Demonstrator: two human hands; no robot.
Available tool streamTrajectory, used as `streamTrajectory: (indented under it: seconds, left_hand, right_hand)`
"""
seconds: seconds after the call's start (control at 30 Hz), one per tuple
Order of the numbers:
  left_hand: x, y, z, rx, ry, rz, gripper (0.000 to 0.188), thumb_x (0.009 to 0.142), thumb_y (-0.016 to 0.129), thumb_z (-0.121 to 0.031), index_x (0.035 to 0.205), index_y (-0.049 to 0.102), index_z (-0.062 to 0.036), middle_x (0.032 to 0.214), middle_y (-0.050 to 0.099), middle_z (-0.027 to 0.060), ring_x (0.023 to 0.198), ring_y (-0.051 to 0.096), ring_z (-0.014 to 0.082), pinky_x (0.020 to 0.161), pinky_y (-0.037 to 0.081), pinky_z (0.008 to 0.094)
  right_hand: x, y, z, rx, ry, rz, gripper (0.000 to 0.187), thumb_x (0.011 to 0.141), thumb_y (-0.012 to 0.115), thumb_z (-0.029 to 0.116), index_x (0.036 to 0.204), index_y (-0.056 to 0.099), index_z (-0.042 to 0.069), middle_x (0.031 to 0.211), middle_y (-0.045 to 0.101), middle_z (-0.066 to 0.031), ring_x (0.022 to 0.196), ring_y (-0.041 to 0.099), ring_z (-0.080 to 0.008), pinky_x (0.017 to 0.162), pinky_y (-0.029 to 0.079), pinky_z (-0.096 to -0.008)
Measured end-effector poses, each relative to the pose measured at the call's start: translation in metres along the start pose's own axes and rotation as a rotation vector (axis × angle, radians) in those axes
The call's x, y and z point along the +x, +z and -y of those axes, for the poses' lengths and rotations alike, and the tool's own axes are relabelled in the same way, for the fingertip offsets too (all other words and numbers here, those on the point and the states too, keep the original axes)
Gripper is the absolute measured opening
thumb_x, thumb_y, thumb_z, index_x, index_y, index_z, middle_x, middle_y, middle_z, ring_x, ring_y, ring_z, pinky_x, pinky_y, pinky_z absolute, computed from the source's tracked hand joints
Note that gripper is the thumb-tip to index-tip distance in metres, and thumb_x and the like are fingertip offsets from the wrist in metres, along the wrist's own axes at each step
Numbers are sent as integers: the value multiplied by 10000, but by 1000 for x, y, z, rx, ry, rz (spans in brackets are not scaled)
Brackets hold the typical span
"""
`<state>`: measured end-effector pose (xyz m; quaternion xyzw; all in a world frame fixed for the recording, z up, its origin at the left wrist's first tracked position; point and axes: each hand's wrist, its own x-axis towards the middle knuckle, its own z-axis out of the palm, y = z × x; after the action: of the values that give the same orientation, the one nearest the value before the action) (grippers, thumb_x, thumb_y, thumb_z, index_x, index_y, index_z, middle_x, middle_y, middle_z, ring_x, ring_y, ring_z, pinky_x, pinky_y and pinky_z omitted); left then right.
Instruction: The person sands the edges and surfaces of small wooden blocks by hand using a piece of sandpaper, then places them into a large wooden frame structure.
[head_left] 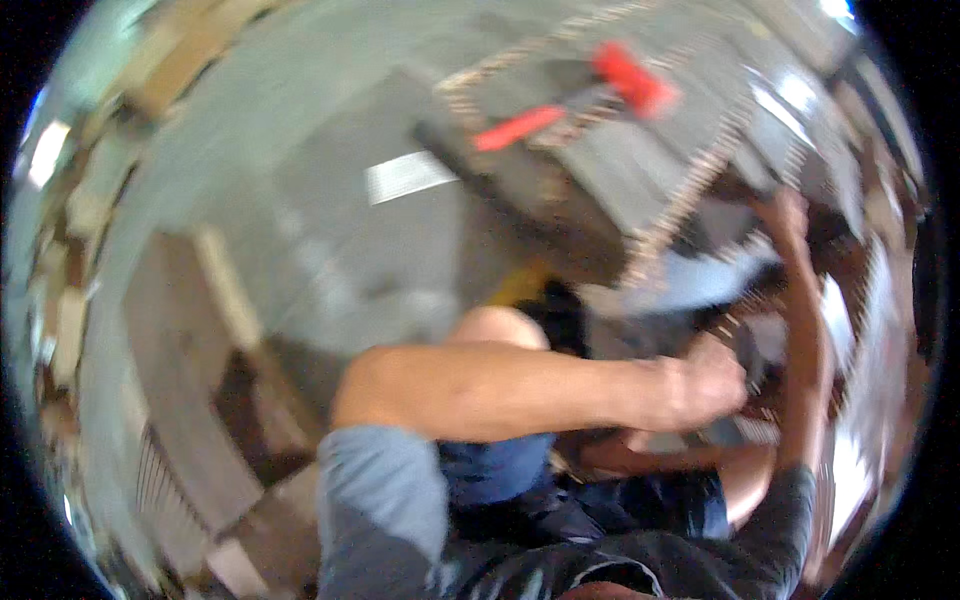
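Two hands are positioned on the worker's right: the left hand point(708, 385) nearer the body, the right hand point(787, 215) farther out. Left grip: fingers curled together in a loose fist; whether anything is clamped inside cannot be told. Right grip: blurred at the fingertips; I cannot tell whether the fingers are apart or closed on a part.

The piece point(695, 282), pale blue, lies between the hands, beyond the left and to the near side of the right. Contact with either cannot be confirmed. The left forearm crosses above a bent knee point(498, 326), presumably so both hands can serve the same side; the spread between them would suit steadying at one point and handling at another.

The slab point(620, 175), grey, lies ahead with a toothed edge. The mallet point(630, 80), red at head and grip, lies beyond it, handle toward the left, probably parked within reach yet out of the working area. The white sheet point(410, 178) lies flat, well apart, likely for reference. Boards point(165, 330) stand off at far left.
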<state>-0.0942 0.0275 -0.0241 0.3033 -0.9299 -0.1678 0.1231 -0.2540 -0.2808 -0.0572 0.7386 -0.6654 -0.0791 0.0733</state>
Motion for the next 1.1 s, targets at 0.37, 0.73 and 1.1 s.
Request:
streamTrajectory:
  seconds: [0.37, 0.73, 1.1]
  left_hand:
    - [-14, -13, 7, -25, -70, -188, 80, 801, 538, -116, 808, 575, -45, 746, 619, 139, 734, 639, 318, 650, 517, 440]
    - [-20, -65, 30, -191, -239, -833, 145, 881, 624, -29, 1000, 683, 29, 783, 629, 110, 682, 587, 179, 645, 465, 291]
    - [11, -60, 51, -223, -303, -989, 161, 854, 653, -4, 1005, 704, 14, 816, 629, 82, 700, 586, 153, 632, 474, 289]
  right_hand:
    - [-76, -7, 10, 190, -107, -238, 852, 742, 621, 715, 1223, 561, 14, 1212, 549, -262, 1171, 512, -396, 966, 435, -464]
    - [-229, -22, -33, 2163, -260, 872, 743, 953, 264, 676, 1349, 479, 86, 1061, 660, -232, 606, 610, -193, 466, 452, -275]
    - [-260, -27, -21, 2406, -353, 929, 653, 987, 299, 603, 1344, 490, 90, 1092, 668, -229, 704, 636, -219, 564, 485, -326]
